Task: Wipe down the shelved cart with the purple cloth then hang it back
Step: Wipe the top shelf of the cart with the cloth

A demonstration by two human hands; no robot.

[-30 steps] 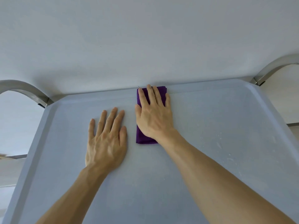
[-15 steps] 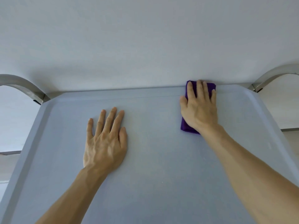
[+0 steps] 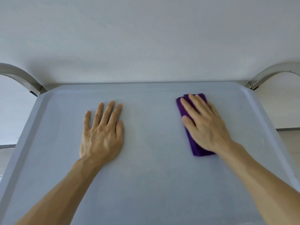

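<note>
I press my right hand [image 3: 205, 125] flat, fingers straight, on the folded purple cloth [image 3: 197, 148] near the far right corner of the cart's top shelf [image 3: 154, 184] to wipe it, while my left hand [image 3: 102, 132] rests open beside, likely steadying the cart.

Left hand [image 3: 101, 135] flat, palm down, fingers straight and slightly spread. Right hand [image 3: 205, 125] flat, fingers extended, pressing down; both forearms reach forward.
</note>
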